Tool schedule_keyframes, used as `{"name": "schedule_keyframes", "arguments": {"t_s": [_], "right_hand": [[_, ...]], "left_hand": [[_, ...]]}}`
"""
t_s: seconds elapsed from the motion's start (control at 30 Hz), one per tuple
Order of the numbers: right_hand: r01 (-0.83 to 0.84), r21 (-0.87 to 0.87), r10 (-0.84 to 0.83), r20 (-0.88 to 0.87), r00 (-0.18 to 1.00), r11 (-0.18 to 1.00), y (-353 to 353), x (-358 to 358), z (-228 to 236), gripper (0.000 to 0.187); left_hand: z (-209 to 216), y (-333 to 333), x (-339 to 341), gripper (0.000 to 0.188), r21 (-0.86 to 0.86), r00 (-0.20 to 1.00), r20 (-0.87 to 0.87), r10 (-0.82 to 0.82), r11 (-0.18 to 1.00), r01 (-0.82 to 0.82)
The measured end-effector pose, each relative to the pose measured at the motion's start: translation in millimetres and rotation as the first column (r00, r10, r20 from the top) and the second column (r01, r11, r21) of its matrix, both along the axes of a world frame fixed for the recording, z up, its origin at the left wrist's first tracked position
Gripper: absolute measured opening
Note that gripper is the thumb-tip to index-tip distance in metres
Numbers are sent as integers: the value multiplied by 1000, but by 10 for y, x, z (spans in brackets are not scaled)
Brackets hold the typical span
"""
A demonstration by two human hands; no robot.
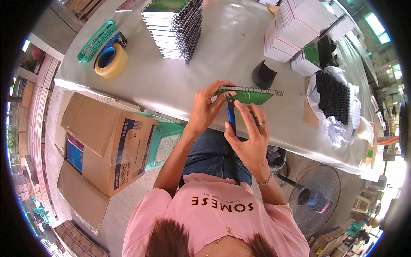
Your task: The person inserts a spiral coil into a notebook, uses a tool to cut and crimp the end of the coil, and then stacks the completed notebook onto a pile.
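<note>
Notebook (pixel 252 97): green cover, dark coil (pixel 267 91) jutting past right edge
Left hand (pixel 207 106): pinching left end
Right hand (pixel 251 130): holding blue-handled pliers (pixel 231 115)

Two bare hands, one left hand (pixel 205 108) and one right hand (pixel 251 130); at them, one green-covered spiral notebook (pixel 253 97) and one pair of blue-handled pliers (pixel 231 115). On the grey worktop (pixel 231 47), left: one green plastic basket (pixel 96 41), one wide yellowish tape roll (pixel 120 64); far: one tall notebook stack (pixel 160 36), copies uncountable; right: one curved black piece (pixel 264 76), one black coil bundle (pixel 333 97). Near left: one open brown cardboard box (pixel 135 150). Near right: one round fan (pixel 305 196).
</note>
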State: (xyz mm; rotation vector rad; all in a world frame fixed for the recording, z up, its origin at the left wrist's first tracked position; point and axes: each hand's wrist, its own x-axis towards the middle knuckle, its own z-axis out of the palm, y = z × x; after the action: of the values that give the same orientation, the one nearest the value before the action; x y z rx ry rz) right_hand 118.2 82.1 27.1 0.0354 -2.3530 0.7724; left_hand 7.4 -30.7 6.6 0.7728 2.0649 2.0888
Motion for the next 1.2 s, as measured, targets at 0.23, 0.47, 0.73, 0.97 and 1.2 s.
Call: {"name": "schedule_keyframes", "arguments": {"t_s": [0.23, 0.47, 0.73, 0.97, 1.2], "right_hand": [[-1, 1, 1, -4, 1000, 1000, -68, -39, -108, 57], [-2, 14, 2, 4, 1000, 1000, -88, -14, -93, 59], [21, -998, 685, -22, 728, -53, 109, 7, 274, 32], [-24, -735, 369, 311, 876, 678, 767, 3, 102, 25], [307, 162, -331, 145, 932, 938, 1515, -53, -380, 32]], "left_hand": [[-29, -22, 35, 19, -34, 998, 14, 55, 998, -54], [-3, -15, 76, 23, -51, 992, -48, 113, 992, -116], [28, 19, 207, 34, -147, 949, -227, 219, 956, -255], [513, -167, 38, 19, -172, 857, -292, 425, 858, -484], [1443, -590, -934, 29, 271, 572, -370, 733, 673, -688]]}}
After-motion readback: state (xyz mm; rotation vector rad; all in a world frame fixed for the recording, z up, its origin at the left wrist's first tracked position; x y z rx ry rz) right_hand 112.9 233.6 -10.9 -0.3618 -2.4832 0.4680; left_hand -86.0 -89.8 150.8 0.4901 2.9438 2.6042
